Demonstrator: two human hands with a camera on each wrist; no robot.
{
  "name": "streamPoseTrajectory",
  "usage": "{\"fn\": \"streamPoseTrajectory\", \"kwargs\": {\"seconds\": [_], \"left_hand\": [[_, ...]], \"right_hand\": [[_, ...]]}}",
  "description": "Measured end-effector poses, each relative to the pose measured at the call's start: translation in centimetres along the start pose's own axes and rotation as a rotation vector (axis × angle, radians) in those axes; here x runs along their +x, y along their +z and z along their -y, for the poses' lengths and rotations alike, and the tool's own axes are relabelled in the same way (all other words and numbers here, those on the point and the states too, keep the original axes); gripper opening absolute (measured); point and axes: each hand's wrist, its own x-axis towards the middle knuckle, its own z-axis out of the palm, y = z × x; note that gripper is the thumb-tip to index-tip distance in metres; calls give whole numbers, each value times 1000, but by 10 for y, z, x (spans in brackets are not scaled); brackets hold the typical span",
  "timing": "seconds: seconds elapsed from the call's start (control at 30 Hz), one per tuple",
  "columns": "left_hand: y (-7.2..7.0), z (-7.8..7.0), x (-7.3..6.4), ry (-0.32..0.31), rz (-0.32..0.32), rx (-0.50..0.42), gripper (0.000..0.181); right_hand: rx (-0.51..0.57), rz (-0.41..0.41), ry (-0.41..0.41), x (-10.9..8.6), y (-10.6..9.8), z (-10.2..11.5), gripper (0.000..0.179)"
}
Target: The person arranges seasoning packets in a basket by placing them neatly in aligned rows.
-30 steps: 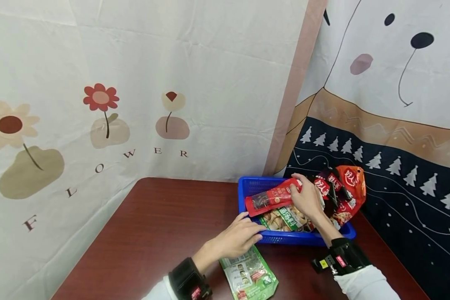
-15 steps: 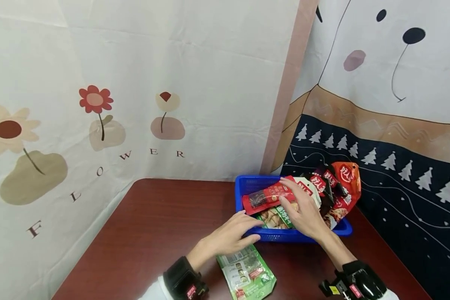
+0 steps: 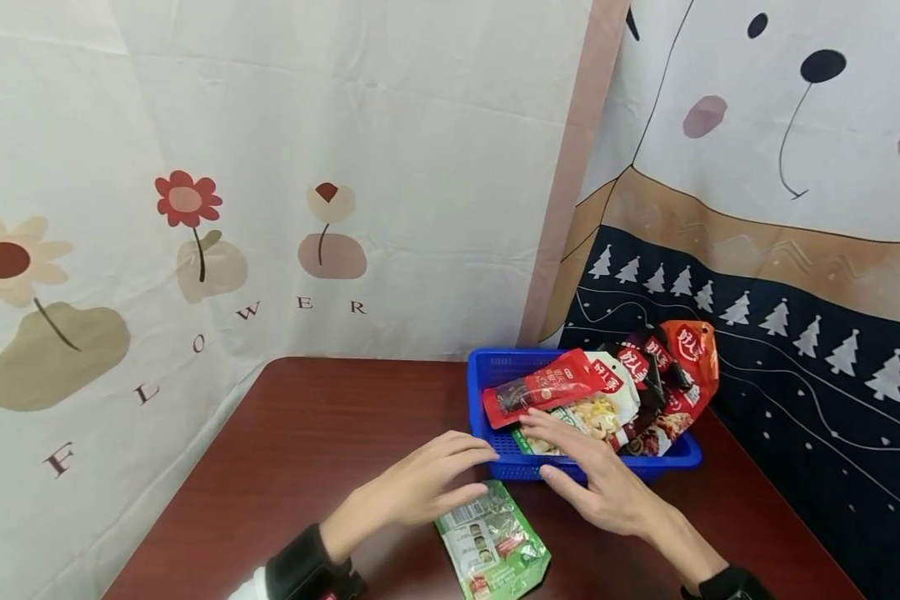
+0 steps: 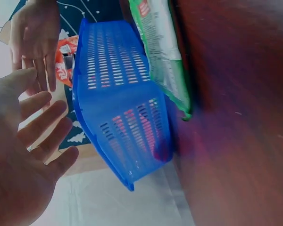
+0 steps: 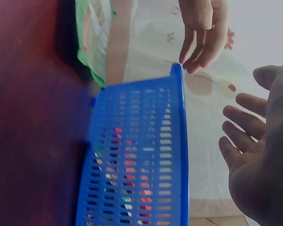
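Observation:
A blue plastic basket [image 3: 525, 471] holds several snack packets at the back right of the table. On top lies a long red packet [image 3: 543, 387], with a white packet [image 3: 618, 387] beside it. My left hand [image 3: 420, 475] hovers off the basket's front left corner, fingers relaxed and holding nothing. Over the basket's front rim is my right hand [image 3: 600, 479], fingers spread, also holding nothing. A green and clear packet [image 3: 495, 546] lies flat on the table in front of the basket. In the left wrist view the left hand [image 4: 33, 136] appears with fingers apart.
The dark red-brown table [image 3: 330, 425] extends left of the basket. Black and red packets [image 3: 686, 392] lean high over the basket's right side. A pale flower-printed cloth [image 3: 435, 167] hangs behind, and a bear-printed cloth [image 3: 795, 292] hangs at the right.
My right hand has let go of the red packet, leaving it on the pile, and drawn back toward the front rim. My left hand has moved back from the basket's corner.

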Motion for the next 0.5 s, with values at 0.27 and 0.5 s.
{"fn": "streamPoseTrajectory", "kwargs": {"seconds": [0.27,0.5], "left_hand": [[8,1,-26,-78,-23,-69,33],[20,-2,-38,-193,142,-42,54]], "right_hand": [[-91,30,-103,-6,16,3,70],[-288,36,-70,-9,26,-2,59]]}}
